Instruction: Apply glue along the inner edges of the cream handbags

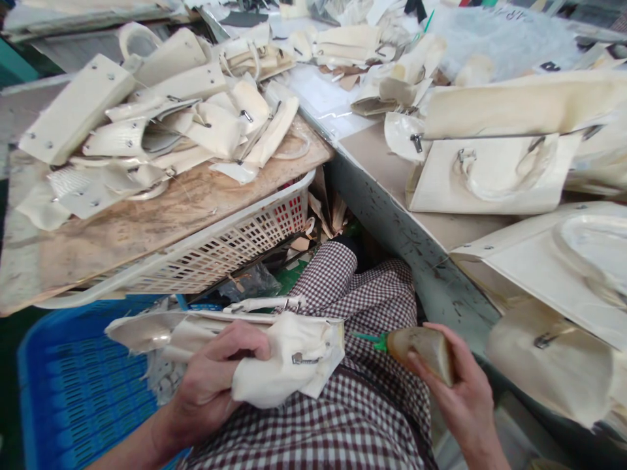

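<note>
My left hand (215,378) is closed on a cream bag piece (284,359) with a small metal clasp, held over my checked-cloth lap (353,405). My right hand (460,391) grips a brownish glue bottle (424,349) whose green nozzle points left toward the bag piece, a short gap away. Part of the bag piece trails to the left over a blue crate (78,391).
A worn board (147,222) on a white basket (220,251) carries a heap of cream bag parts. Finished cream bags with handles (490,176) lie on the grey table (416,228) at the right. Scraps fill the gap between them.
</note>
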A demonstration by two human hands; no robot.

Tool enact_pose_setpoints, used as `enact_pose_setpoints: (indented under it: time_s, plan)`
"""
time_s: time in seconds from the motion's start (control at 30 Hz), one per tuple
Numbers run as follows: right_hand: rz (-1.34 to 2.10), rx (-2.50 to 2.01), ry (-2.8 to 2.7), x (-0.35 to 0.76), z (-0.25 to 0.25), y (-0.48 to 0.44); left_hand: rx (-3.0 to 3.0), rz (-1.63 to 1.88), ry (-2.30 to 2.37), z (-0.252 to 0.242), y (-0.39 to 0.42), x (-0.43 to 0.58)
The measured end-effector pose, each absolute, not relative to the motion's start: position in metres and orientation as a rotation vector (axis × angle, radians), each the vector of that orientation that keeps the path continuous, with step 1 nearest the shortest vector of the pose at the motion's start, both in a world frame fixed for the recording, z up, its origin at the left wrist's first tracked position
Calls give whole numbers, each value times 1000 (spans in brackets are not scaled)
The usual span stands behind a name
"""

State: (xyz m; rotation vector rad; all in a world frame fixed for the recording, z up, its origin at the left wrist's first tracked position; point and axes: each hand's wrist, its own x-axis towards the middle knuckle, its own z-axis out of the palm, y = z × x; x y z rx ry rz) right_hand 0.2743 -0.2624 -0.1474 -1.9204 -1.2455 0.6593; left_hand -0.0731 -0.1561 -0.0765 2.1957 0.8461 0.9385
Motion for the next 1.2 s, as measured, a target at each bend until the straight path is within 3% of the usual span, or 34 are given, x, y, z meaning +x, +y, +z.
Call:
enact_pose_setpoints:
  time_s: [0.13, 0.5, 0.9, 1.2]
  plan:
    - [737, -1900, -931, 271, -144, -262, 2191, 946, 855, -74, -154, -71]
    - [873, -1924, -1130, 262, -149, -254, 2190, 909, 844, -80, -156, -77]
    - [1027, -1930, -810, 268, -148, -253, 2215, 939, 847, -75, -150, -74]
    - [820, -1471, -286, 245, -137, -233, 2051, 1046, 1385, -105, -41, -61]
